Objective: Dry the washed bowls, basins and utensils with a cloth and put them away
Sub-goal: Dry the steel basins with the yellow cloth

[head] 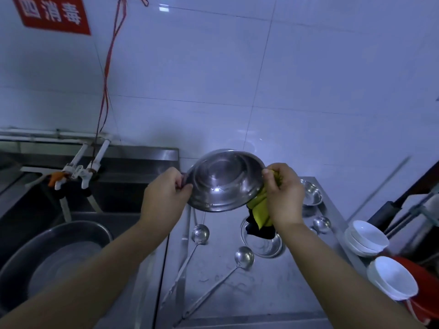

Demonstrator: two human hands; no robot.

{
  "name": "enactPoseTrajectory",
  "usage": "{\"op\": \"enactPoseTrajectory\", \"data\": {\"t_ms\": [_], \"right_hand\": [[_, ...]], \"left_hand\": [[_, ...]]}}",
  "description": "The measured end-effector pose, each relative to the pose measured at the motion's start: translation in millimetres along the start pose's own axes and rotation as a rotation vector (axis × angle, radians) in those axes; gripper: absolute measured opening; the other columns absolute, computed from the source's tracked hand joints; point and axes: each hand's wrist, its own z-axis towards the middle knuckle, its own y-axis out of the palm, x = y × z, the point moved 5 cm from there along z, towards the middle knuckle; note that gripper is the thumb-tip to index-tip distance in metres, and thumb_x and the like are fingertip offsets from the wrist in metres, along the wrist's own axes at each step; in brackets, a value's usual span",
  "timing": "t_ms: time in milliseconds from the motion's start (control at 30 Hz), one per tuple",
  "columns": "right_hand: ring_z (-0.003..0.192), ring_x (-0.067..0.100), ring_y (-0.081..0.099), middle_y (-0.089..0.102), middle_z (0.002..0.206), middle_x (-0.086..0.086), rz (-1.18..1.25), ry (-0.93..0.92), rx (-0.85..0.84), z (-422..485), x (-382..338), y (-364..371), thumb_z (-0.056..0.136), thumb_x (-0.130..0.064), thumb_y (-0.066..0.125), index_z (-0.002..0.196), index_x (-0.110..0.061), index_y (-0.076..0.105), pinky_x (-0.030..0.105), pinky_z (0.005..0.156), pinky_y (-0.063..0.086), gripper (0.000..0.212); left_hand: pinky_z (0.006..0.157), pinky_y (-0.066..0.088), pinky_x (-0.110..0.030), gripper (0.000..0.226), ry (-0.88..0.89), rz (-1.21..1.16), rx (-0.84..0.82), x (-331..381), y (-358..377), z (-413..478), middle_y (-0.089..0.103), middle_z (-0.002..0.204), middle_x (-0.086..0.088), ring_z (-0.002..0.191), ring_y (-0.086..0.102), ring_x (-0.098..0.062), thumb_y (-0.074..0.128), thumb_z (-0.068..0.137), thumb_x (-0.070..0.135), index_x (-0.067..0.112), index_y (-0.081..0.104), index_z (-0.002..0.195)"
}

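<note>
The left hand gripped the steel basin's rim; the right hand pinched the yellow cloth against its edge. Turning it slowly would probably dry the whole rim.

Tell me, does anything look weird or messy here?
Nothing looks broken; the left hand grips the basin, the right hand the cloth. One odd thing: a red cord dangles loose down the white wall to the taps by the sink. Ladles lie slanted on the counter, not put away yet.
</note>
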Motion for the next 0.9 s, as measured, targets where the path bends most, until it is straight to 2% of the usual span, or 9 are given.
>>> {"op": "enactPoseTrajectory", "data": {"t_ms": [100, 200, 300, 367, 500, 567, 667, 767, 900], "right_hand": [[0.078, 0.003, 0.057, 0.059, 0.084, -0.010, 0.193, 0.084, 0.160, -2.6, -13.3, -11.9, 0.095, -0.019, 0.053, 0.086, -0.031, 0.052, 0.018, 0.072, 0.044, 0.016], [0.096, 0.010, 0.056, 0.056, 0.103, 0.000, 0.227, -0.114, 0.226, -18.0, -35.9, -15.0, 0.096, -0.020, 0.047, 0.105, -0.024, 0.050, 0.019, 0.084, 0.043, 0.010], [0.100, 0.004, 0.047, 0.048, 0.108, 0.002, 0.116, -0.305, 0.018, -34.9, -47.0, 19.0, 0.096, -0.022, 0.043, 0.115, -0.011, 0.052, 0.010, 0.088, 0.035, 0.024], [0.097, 0.006, 0.043, 0.047, 0.109, 0.005, 0.011, -0.272, -0.089, -36.6, -41.2, 48.5, 0.095, -0.026, 0.038, 0.116, -0.008, 0.054, 0.007, 0.087, 0.032, 0.032], [0.092, 0.012, 0.045, 0.049, 0.101, 0.001, 0.022, -0.234, -0.241, -39.6, -43.7, 78.6, 0.090, -0.023, 0.046, 0.108, -0.004, 0.054, 0.025, 0.079, 0.037, 0.027], [0.112, 0.016, 0.046, 0.051, 0.119, 0.004, 0.032, -0.338, -0.316, -46.5, -50.6, 76.1, 0.088, -0.013, 0.054, 0.125, -0.005, 0.048, 0.028, 0.095, 0.038, 0.038], [0.134, 0.022, 0.037, 0.040, 0.145, 0.012, -0.159, -0.569, -0.403, -49.7, -39.2, 58.9, 0.079, -0.004, 0.053, 0.143, -0.003, 0.031, 0.033, 0.110, 0.033, 0.067], [0.123, 0.028, 0.046, 0.046, 0.139, 0.015, -0.507, -0.789, -0.429, -31.5, -7.4, 37.6, 0.071, -0.015, 0.062, 0.141, -0.004, 0.034, 0.041, 0.096, 0.044, 0.076], [0.118, 0.028, 0.047, 0.054, 0.129, 0.014, -0.652, -0.916, -0.281, -6.0, 14.7, 4.5, 0.079, -0.003, 0.042, 0.134, -0.005, 0.043, 0.040, 0.090, 0.034, 0.055]], "left_hand": [[0.050, 0.029, -0.025, 0.030, -0.048, -0.028, 0.007, -0.6, -2.1, 4.3, 0.046, 0.063, -0.002, 0.056, 0.041, -0.012, 0.059, 0.087, 0.015, 0.014, 0.038, 0.066], [0.049, 0.027, -0.025, 0.031, -0.059, -0.032, 0.003, 3.8, 0.0, 7.7, 0.047, 0.063, -0.002, 0.056, 0.042, -0.011, 0.058, 0.089, 0.016, 0.015, 0.037, 0.066], [0.048, 0.029, -0.025, 0.034, -0.040, -0.063, 0.007, 19.9, 5.7, 9.2, 0.046, 0.062, -0.002, 0.056, 0.042, -0.014, 0.055, 0.090, 0.019, 0.017, 0.034, 0.063], [0.051, 0.034, -0.030, 0.033, -0.016, -0.100, 0.012, 35.8, 10.9, 9.2, 0.046, 0.061, -0.001, 0.056, 0.043, -0.016, 0.055, 0.089, 0.020, 0.016, 0.035, 0.063], [0.050, 0.031, -0.029, 0.031, 0.011, -0.110, 0.045, 62.0, 18.1, 9.0, 0.044, 0.058, 0.005, 0.055, 0.042, -0.009, 0.057, 0.088, 0.021, 0.019, 0.037, 0.065], [0.050, 0.030, -0.028, 0.031, -0.002, -0.143, 0.078, 66.8, 17.9, 11.4, 0.043, 0.058, 0.005, 0.054, 0.041, -0.009, 0.059, 0.088, 0.021, 0.020, 0.038, 0.065], [0.051, 0.030, -0.029, 0.033, -0.002, -0.151, 0.092, 72.5, 15.9, 14.5, 0.043, 0.055, 0.004, 0.053, 0.041, -0.012, 0.059, 0.086, 0.018, 0.021, 0.037, 0.062], [0.050, 0.031, -0.028, 0.032, 0.045, -0.100, 0.097, 86.8, 11.4, 13.1, 0.044, 0.056, 0.002, 0.055, 0.042, -0.015, 0.059, 0.084, 0.017, 0.020, 0.037, 0.061], [0.051, 0.029, -0.022, 0.034, 0.094, -0.060, 0.129, 112.1, 12.1, 9.5, 0.043, 0.057, 0.003, 0.057, 0.042, -0.016, 0.060, 0.082, 0.015, 0.021, 0.035, 0.061]]}}
